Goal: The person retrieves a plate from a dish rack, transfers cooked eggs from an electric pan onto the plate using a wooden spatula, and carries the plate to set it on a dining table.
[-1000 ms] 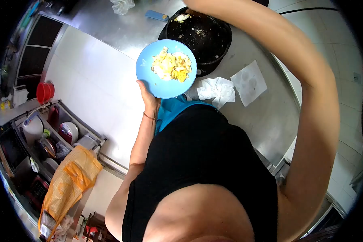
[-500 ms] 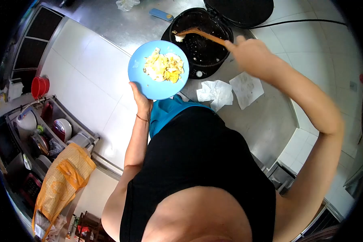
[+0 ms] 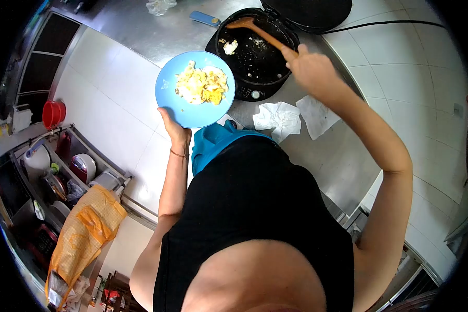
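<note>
My left hand (image 3: 175, 129) is closed on the near rim of a blue plate (image 3: 167, 99), its thumb on top and the other fingers hidden underneath. Cooked scrambled egg (image 3: 200, 84) lies in the middle of the plate. My right hand (image 3: 313, 68) grips the handle end of a wooden spatula (image 3: 265, 35). The spatula's blade is at the far left inside a black electric pan (image 3: 257, 62). A small white piece of egg (image 3: 230, 47) and scattered crumbs lie on the pan's bottom, apart from the blade. The pan's lid (image 3: 312, 13) stands open behind it.
Two crumpled paper towels, one white (image 3: 278, 119) and one greyish (image 3: 317, 117), lie on the steel counter (image 3: 343, 161). A blue-handled tool (image 3: 204, 18) and a plastic bag (image 3: 161, 6) are beyond the pan. A black cord (image 3: 385, 23) runs right. A dish rack (image 3: 83, 140) stands left.
The spatula blade has moved away from the egg piece toward the pan's far edge. My right arm has drawn inward, and the plate has shifted slightly left.
</note>
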A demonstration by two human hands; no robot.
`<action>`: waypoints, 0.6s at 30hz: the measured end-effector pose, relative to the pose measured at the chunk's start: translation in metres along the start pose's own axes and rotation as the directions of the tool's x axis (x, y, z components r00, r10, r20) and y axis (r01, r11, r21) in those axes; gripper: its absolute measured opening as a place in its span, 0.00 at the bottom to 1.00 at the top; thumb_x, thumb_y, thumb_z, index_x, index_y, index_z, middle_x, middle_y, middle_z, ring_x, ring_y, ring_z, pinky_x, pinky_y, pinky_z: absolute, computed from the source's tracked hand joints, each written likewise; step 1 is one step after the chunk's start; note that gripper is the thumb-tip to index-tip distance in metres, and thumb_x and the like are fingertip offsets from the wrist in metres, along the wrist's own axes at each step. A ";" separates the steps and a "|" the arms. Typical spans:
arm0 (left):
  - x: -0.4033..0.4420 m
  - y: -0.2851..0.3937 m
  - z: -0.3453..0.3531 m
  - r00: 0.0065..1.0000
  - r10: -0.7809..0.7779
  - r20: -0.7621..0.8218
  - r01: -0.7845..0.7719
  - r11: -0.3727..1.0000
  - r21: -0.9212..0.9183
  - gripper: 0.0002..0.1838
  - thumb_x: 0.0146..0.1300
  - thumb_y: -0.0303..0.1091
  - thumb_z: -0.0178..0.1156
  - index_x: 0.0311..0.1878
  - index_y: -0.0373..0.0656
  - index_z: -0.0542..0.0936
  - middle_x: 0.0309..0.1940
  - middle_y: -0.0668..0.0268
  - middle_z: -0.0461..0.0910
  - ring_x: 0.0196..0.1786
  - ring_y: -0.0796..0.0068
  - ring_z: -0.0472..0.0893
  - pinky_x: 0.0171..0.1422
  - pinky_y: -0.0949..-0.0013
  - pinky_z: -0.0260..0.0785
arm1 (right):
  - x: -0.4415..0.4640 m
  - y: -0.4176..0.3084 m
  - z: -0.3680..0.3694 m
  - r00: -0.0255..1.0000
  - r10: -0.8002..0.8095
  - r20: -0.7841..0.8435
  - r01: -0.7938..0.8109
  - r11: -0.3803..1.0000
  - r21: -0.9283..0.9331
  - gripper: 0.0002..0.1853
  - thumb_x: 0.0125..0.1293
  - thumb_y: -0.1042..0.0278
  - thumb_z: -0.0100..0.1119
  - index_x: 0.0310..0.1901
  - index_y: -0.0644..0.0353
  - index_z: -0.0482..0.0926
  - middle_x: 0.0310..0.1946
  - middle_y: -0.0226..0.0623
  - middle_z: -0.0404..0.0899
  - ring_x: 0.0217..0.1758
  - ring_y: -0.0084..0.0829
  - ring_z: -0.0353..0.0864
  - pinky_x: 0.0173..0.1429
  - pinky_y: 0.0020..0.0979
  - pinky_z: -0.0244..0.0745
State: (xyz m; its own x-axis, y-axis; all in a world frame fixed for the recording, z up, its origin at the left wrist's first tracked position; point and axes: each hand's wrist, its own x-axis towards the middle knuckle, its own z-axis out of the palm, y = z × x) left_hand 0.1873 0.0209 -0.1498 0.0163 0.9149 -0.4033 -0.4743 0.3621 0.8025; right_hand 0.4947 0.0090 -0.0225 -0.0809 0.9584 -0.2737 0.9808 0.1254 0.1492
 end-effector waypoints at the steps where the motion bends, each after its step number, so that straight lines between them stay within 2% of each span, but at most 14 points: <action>1: -0.001 0.000 0.000 1.000 0.004 0.006 -0.004 1.000 0.002 0.37 0.62 0.62 0.35 0.63 0.40 0.55 0.59 0.60 0.60 0.62 0.64 0.60 0.64 0.63 0.55 | -0.009 -0.003 0.008 0.998 -0.021 -0.063 0.020 1.000 -0.024 0.17 0.58 0.70 0.46 0.50 0.60 0.69 0.29 0.42 0.72 0.26 0.37 0.78 0.27 0.35 0.74; 4: 0.001 -0.001 -0.002 1.000 0.008 0.017 -0.008 1.000 0.001 0.37 0.61 0.63 0.35 0.63 0.40 0.55 0.60 0.60 0.60 0.62 0.64 0.60 0.64 0.63 0.54 | -0.045 -0.009 0.008 0.994 -0.094 -0.054 0.097 0.993 0.066 0.18 0.58 0.70 0.45 0.52 0.59 0.68 0.27 0.39 0.71 0.24 0.36 0.77 0.26 0.34 0.73; 7: 0.002 0.002 -0.003 1.000 -0.004 0.018 0.004 1.000 -0.006 0.37 0.61 0.62 0.35 0.63 0.40 0.55 0.59 0.61 0.60 0.62 0.64 0.60 0.64 0.63 0.54 | -0.072 -0.007 0.000 0.997 -0.066 0.025 0.063 0.989 0.133 0.21 0.58 0.68 0.47 0.55 0.53 0.67 0.26 0.40 0.68 0.22 0.37 0.75 0.23 0.34 0.70; 10: 0.004 0.002 -0.005 1.000 -0.005 0.027 0.005 1.000 -0.015 0.37 0.62 0.62 0.35 0.62 0.40 0.55 0.59 0.61 0.60 0.62 0.64 0.61 0.64 0.64 0.54 | -0.070 0.012 -0.007 0.998 0.024 0.056 -0.028 0.997 0.070 0.20 0.59 0.67 0.47 0.55 0.50 0.67 0.26 0.40 0.69 0.21 0.36 0.74 0.24 0.34 0.71; 13: 0.003 0.004 -0.003 1.000 -0.008 0.028 0.009 1.000 -0.020 0.36 0.62 0.62 0.35 0.62 0.40 0.56 0.59 0.61 0.60 0.61 0.64 0.61 0.64 0.63 0.55 | -0.052 0.026 0.001 0.983 0.181 -0.032 -0.179 0.982 0.061 0.19 0.59 0.66 0.47 0.54 0.47 0.69 0.27 0.40 0.69 0.21 0.38 0.75 0.26 0.35 0.72; 16: 0.000 0.010 0.003 0.999 -0.017 0.030 0.017 0.999 -0.029 0.36 0.62 0.61 0.36 0.62 0.40 0.56 0.59 0.61 0.60 0.61 0.64 0.61 0.64 0.63 0.55 | -0.032 0.037 0.017 0.975 0.173 -0.137 -0.165 0.984 0.066 0.17 0.60 0.65 0.47 0.52 0.48 0.71 0.29 0.42 0.71 0.23 0.41 0.76 0.27 0.37 0.73; 18: 0.000 0.010 0.001 0.999 -0.015 0.039 0.016 0.999 -0.039 0.36 0.62 0.61 0.36 0.62 0.40 0.56 0.59 0.61 0.60 0.61 0.64 0.61 0.64 0.63 0.55 | -0.021 0.035 0.021 0.972 0.199 -0.126 -0.189 0.978 0.083 0.17 0.60 0.65 0.47 0.52 0.48 0.71 0.29 0.43 0.71 0.25 0.42 0.77 0.28 0.38 0.74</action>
State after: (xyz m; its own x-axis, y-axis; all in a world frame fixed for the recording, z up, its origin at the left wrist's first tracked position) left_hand 0.1837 0.0249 -0.1411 0.0574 0.9158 -0.3976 -0.5081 0.3696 0.7780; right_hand 0.5339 -0.0117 -0.0317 0.0940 0.9887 -0.1164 0.9896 -0.0801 0.1191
